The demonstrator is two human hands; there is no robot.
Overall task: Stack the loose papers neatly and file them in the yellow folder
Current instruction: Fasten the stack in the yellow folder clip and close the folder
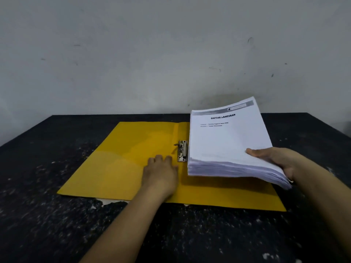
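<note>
I see the papers [228,147] already in one neat stack, my right hand [275,160] grasping its near corner w/ the stack over the right half of the open folder [117,168], left hand [161,173] flat on it, so I think clipping in & closing are left.

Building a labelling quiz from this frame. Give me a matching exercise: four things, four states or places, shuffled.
Things:
1. left hand
2. right hand
3. yellow folder
4. metal clip

States or places:
A. lies open flat on the dark table
B. grips the paper stack by its right edge
C. sits at the folder's spine, beside the stack's left edge
D. rests on the folder near the spine

Pairs: 1-D, 2-B, 3-A, 4-C
</note>
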